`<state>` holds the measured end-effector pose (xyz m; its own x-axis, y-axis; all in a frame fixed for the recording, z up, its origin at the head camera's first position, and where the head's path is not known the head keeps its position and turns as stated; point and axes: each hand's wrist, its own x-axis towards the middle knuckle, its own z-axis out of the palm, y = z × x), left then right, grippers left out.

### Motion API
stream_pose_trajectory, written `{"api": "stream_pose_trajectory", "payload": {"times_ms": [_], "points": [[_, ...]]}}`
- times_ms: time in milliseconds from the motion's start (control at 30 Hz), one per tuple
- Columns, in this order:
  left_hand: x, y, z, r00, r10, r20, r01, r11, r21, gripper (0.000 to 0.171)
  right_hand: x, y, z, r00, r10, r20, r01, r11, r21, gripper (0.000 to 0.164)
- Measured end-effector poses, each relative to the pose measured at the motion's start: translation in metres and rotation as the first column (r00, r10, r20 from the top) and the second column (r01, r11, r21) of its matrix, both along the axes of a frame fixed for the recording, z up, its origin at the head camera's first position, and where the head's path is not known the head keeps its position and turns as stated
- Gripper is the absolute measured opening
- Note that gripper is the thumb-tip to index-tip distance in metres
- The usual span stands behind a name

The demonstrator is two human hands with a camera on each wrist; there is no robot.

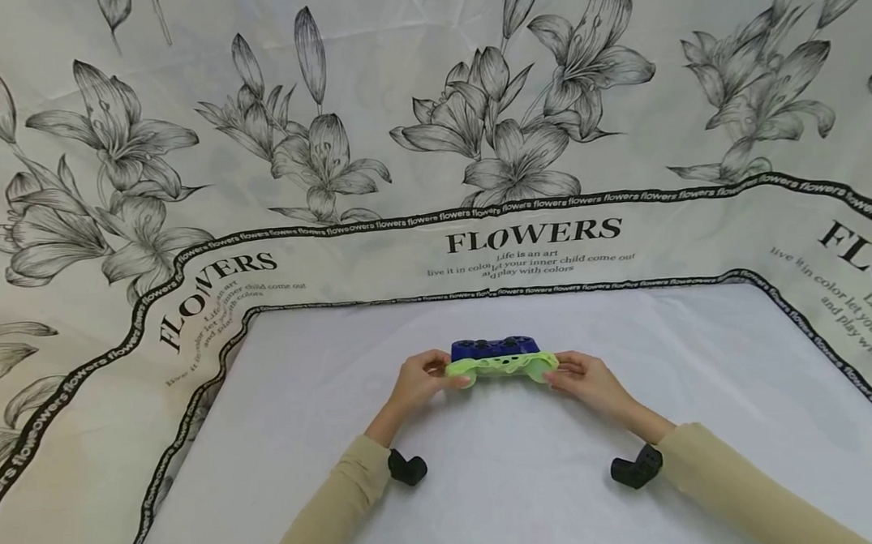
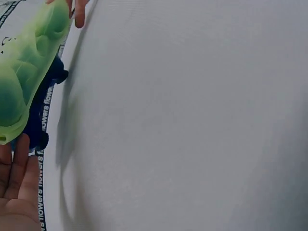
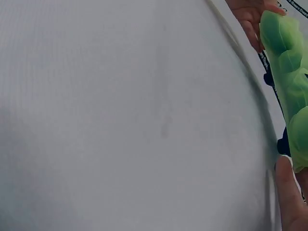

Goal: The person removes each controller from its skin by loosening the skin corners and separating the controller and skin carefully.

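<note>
A translucent lime-green silicone controller cover (image 1: pixel 503 366) is held up by both hands near the middle of the head view. Right behind it is a dark blue game controller (image 1: pixel 496 348), its sticks and buttons showing above the cover. My left hand (image 1: pixel 416 382) grips the left end, thumb at the front over the green grip. At the opposite end my right hand (image 1: pixel 590 383) pinches the cover between thumb and fingers. In the left wrist view the cover (image 2: pixel 41 43) hides most of the controller (image 2: pixel 36 125); the right wrist view shows the cover (image 3: pixel 293 86) at its edge.
A white cloth-covered table (image 1: pixel 518 479) lies beneath the hands. Behind it and at the sides hangs a flower-printed curtain (image 1: pixel 370 263) with black lettered borders. Black devices (image 1: pixel 408 468) sit at both wrists, by the beige sleeves (image 1: pixel 336 495).
</note>
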<state>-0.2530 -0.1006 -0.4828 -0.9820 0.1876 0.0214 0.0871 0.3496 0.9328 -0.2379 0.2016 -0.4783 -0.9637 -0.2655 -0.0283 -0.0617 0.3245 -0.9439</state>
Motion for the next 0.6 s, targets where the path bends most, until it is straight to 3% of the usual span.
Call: {"api": "stream_pose_trajectory", "payload": {"times_ms": [233, 367, 600], "points": [[-0.002, -0.001, 0.001, 0.996, -0.062, -0.070, 0.059, 0.998, -0.037, 0.032, -0.003, 0.003, 0.001, 0.997, 0.068, 0.045, -0.067, 0.997, -0.026, 0.049], [-0.002, -0.007, -0.001, 0.995, -0.094, -0.043, 0.090, 0.994, -0.068, 0.030, -0.005, 0.005, 0.003, 0.992, 0.123, 0.011, -0.123, 0.992, 0.025, 0.043], [-0.001, -0.011, -0.002, 0.985, -0.158, -0.068, 0.146, 0.978, -0.149, 0.029, -0.006, 0.008, -0.004, 0.977, 0.195, -0.084, -0.189, 0.979, 0.077, 0.031]]}}
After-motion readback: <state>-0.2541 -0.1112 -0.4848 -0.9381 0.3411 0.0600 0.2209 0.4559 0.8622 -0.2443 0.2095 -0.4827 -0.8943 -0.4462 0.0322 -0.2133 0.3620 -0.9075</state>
